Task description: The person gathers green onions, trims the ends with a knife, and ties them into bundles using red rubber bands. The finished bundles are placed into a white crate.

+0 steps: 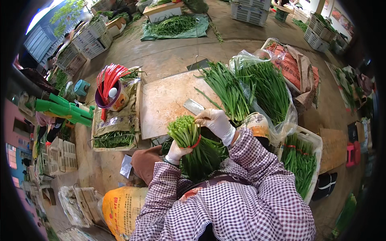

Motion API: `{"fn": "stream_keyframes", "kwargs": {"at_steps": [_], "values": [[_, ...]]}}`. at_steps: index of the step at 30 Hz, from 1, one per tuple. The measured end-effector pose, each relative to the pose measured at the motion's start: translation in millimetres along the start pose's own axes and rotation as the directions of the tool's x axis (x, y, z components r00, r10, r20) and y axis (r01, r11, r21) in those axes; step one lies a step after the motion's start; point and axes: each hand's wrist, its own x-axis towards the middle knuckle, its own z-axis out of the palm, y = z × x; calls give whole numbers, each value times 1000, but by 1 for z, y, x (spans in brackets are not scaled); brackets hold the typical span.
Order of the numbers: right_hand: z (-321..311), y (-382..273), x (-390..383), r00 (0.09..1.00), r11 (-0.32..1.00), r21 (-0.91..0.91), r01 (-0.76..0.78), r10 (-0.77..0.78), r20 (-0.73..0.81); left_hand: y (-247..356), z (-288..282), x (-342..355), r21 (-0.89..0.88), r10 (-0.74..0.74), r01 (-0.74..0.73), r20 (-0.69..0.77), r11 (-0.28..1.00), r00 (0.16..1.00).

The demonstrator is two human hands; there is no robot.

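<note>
Left of centre in the frame, a purple bucket holds red strips; to its right lies a pale board; at the centre, the gloved left hand is closed around a bunch of green stalks, pale ends up, with a red band around it; a metal blade lies just above; the gloved right hand bends its fingers narrowly at the bunch's right edge, whether gripping I cannot tell; right of centre, loose long leaves lie beside a clear bag of greens; at lower right stands a white crate of banded bunches.
</note>
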Motion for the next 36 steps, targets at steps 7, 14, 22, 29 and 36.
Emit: {"fn": "stream_keyframes", "kwargs": {"at_steps": [7,14,22,29,36], "values": [[-46,-65,51,908,843,-434,318,-402,-114,-18,-3,-6,2,-16,16,-38,1000,999],[-156,-131,47,990,970,-212,118,-132,-53,-46,-34,-20,25,37,-31,-361,999,932],[27,-60,-3,728,618,-407,672,-454,514,-23,-3,-6,52,70,-55,-343,997,937],[-13,-2,37,875,442,-797,412,-436,210,-29,1,-9,76,23,9,-406,997,913],[-12,54,23,962,760,-589,275,-218,167,-19,12,-4,81,40,-15,-315,997,948]]}}
